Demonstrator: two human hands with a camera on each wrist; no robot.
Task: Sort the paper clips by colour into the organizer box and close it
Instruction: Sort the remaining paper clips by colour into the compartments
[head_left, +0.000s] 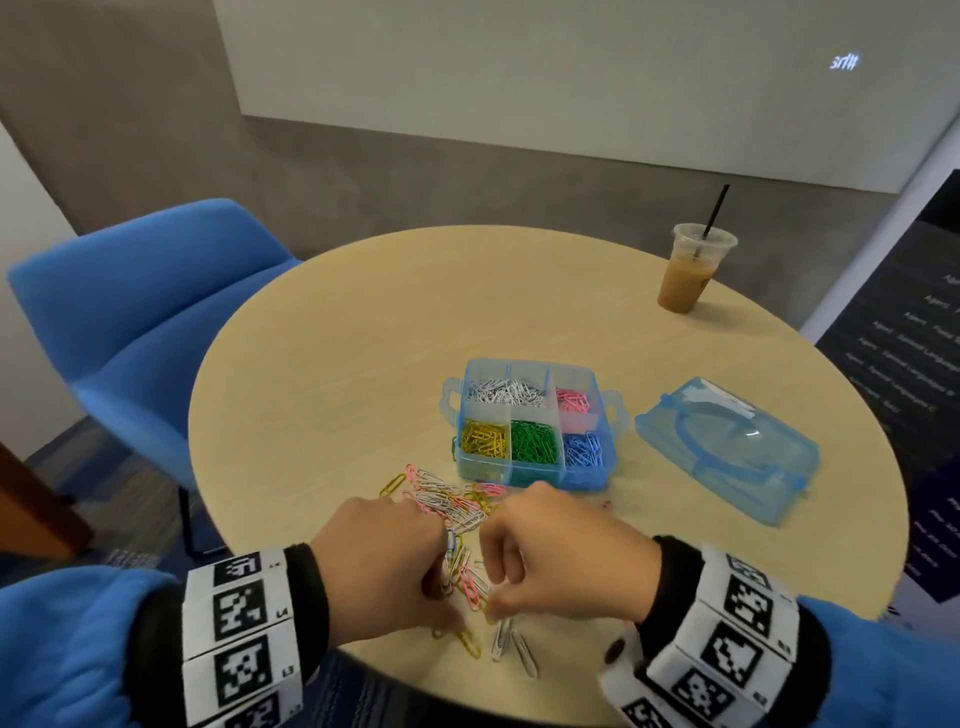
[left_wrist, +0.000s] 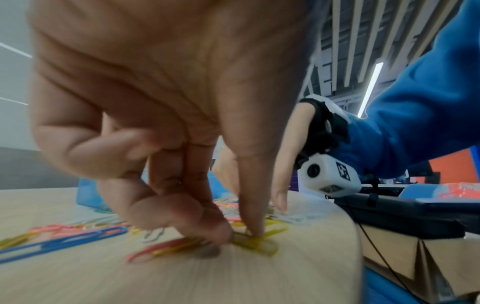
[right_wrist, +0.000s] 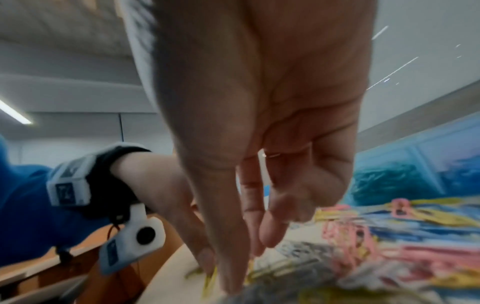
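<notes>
Yellow clips pinched under the left hand on the tabletop; right hand curled, grip unclear; organizer box waits open for sorting

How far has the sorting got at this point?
Mostly done: the organizer box holds separated white, pink, yellow, green and blue clips. In hand: the left hand pinches yellow clips; the right hand works beside it. Left: the mixed pile, then fitting the lid.
</notes>
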